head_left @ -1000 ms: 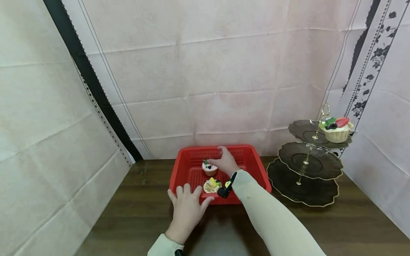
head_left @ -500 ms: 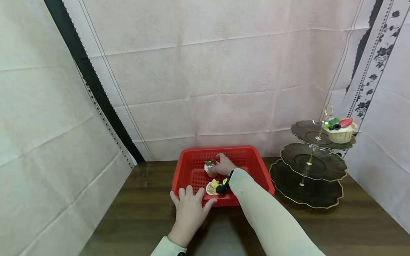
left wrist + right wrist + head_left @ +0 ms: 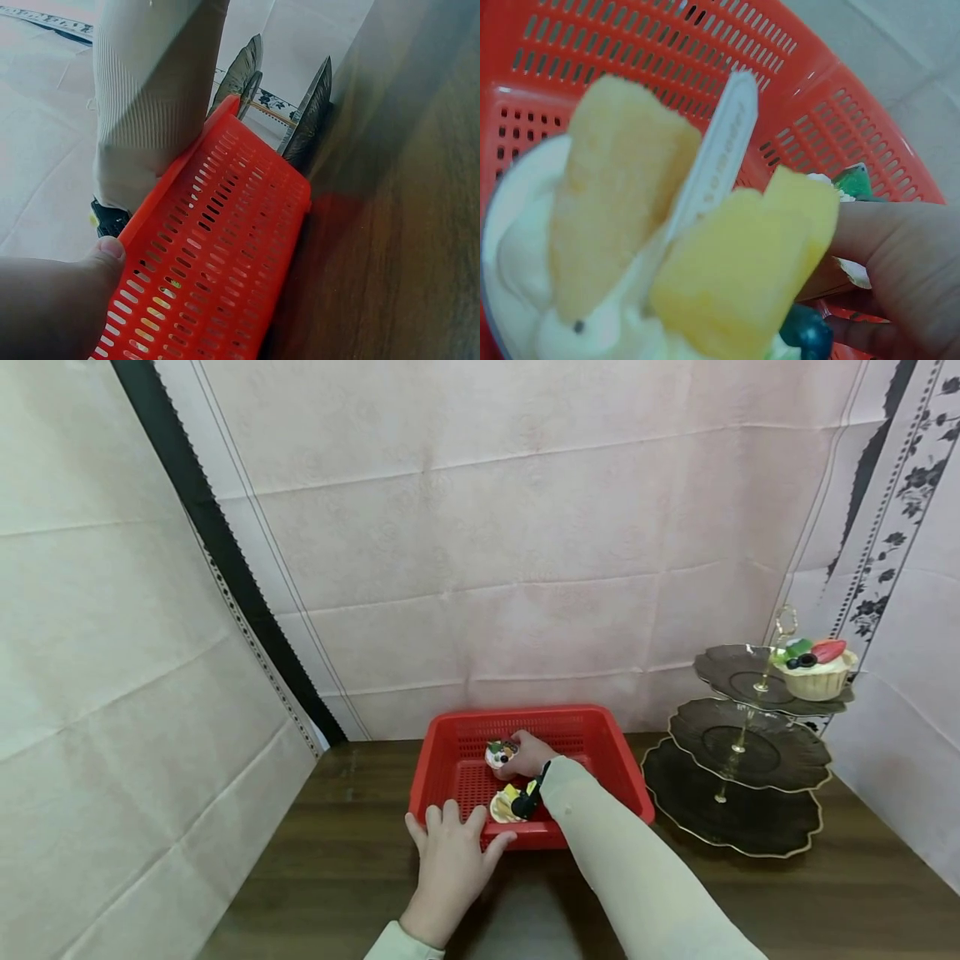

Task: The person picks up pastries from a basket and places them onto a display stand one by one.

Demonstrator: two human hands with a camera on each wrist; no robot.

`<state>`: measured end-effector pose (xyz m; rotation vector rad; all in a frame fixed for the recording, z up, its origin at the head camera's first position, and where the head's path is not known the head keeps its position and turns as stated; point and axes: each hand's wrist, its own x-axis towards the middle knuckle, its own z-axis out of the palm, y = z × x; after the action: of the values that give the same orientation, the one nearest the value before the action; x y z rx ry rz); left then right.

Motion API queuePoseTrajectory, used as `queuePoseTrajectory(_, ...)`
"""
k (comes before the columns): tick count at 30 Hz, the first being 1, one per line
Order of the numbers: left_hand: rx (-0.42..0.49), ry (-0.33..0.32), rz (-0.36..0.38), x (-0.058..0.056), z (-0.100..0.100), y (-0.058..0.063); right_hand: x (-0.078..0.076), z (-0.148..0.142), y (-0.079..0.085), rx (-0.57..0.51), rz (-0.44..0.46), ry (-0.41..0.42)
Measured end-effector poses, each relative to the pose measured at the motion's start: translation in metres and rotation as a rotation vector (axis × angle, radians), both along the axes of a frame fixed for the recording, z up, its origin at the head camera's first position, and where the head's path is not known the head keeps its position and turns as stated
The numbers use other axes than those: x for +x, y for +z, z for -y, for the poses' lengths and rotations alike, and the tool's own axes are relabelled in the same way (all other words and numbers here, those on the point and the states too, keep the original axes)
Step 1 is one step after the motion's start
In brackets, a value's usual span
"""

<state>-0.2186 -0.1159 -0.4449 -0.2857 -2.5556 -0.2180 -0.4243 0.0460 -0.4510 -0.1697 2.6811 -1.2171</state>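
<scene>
In the head view, my right hand (image 3: 531, 755) reaches into a red plastic basket (image 3: 525, 713) and grips a small cupcake (image 3: 497, 755) with white cream, dark berries and a green leaf. The right wrist view has the fingers of the right hand (image 3: 904, 270) round this cupcake, most of which they hide. Nearer the camera is a second cupcake (image 3: 727, 281) topped with yellow fruit pieces, a white stick and a blue berry. Fingers spread, my left hand (image 3: 453, 870) rests on the basket's front rim. Its thumb (image 3: 112, 249) lies on that rim in the left wrist view.
Right of the basket stands a three-tier dark stand (image 3: 738, 747) with gold edges. A larger cupcake (image 3: 817, 683) with a strawberry sits on its top tier. Pale cloth (image 3: 525, 543) hangs behind and at both sides of the brown wooden table (image 3: 330, 843).
My right hand has lowered onto the creamy cupcake with the leaf, and its fingers have closed round it. The left hand stays at the front rim. The head view has shifted slightly.
</scene>
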Motion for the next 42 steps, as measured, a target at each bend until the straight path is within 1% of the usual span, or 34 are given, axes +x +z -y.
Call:
queuePoseTrajectory(4, 0.001, -0.005, -0.004, 0.001, -0.002, 0.0, 0.003, -0.002, 0.002, 0.003, 0.009, -0.02)
queuePoseTrajectory(9, 0.004, -0.011, 0.0, 0.001, -0.005, 0.001, 0.009, -0.003, 0.011, 0.026, 0.014, -0.042)
queuePoseTrajectory(17, -0.008, -0.009, -0.016, 0.002, -0.006, 0.003, 0.016, -0.001, 0.02, 0.111, -0.005, -0.038)
queuePoseTrajectory(20, -0.01, -0.011, -0.013, 0.002, -0.006, 0.004, 0.017, -0.003, 0.022, 0.092, 0.002, -0.051)
queuePoseTrajectory(24, -0.009, -0.012, 0.0, 0.002, -0.007, 0.004, 0.016, -0.007, 0.022, 0.022, 0.031, -0.078)
queuePoseTrajectory(27, -0.01, -0.008, 0.007, 0.002, -0.007, 0.003, 0.015, -0.008, 0.021, -0.006, 0.053, -0.073)
queuePoseTrajectory(32, -0.01, -0.002, 0.016, 0.003, -0.007, 0.001, 0.015, -0.01, 0.022, -0.018, 0.054, -0.062)
queuePoseTrajectory(34, -0.009, 0.0, 0.019, 0.003, -0.006, 0.0, 0.015, -0.011, 0.026, -0.027, 0.038, -0.066)
queuePoseTrajectory(36, -0.009, 0.004, 0.022, 0.002, -0.006, 0.001, 0.016, -0.013, 0.034, -0.04, 0.021, -0.073)
queuePoseTrajectory(38, -0.012, 0.011, 0.027, 0.002, -0.005, 0.002, 0.019, -0.015, 0.044, -0.029, -0.004, -0.067)
queuePoseTrajectory(42, -0.014, 0.026, 0.05, 0.0, -0.002, 0.003, 0.029, -0.018, 0.067, 0.019, -0.036, -0.05)
